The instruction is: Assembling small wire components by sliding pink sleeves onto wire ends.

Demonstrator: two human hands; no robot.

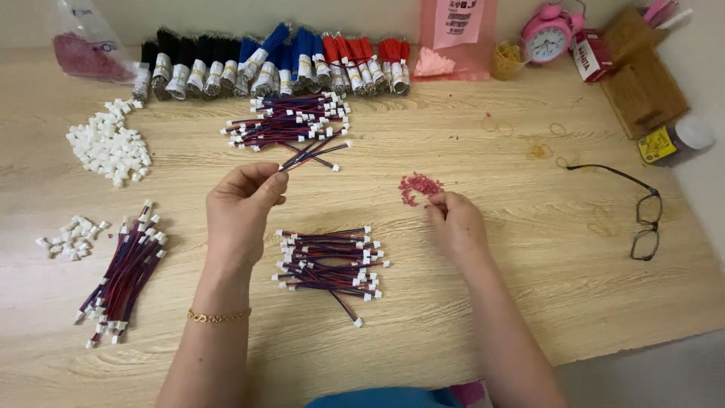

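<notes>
The short wire lead (311, 155), red and blue strands ending in small white plug housings, is pinched at its near end between the thumb and fingertips of the left hand (242, 208). Its long axis runs from the pinch up toward about two o'clock, with the free connector ends hanging just short of the far pile of finished leads (291, 121). The right hand (455, 224) is at three o'clock from the left one and well apart from the lead; its fingertips are closed down on the edge of a little heap of small red pieces (419, 186) on the wooden surface (491, 302). Whether it has one pinched cannot be told. The left hand is thus the only one on the lead, and the red heap lies at about four o'clock from the lead's free end. Between the two wrists, toward six o'clock, lies another pile of leads (331, 264), touched by neither hand.
</notes>
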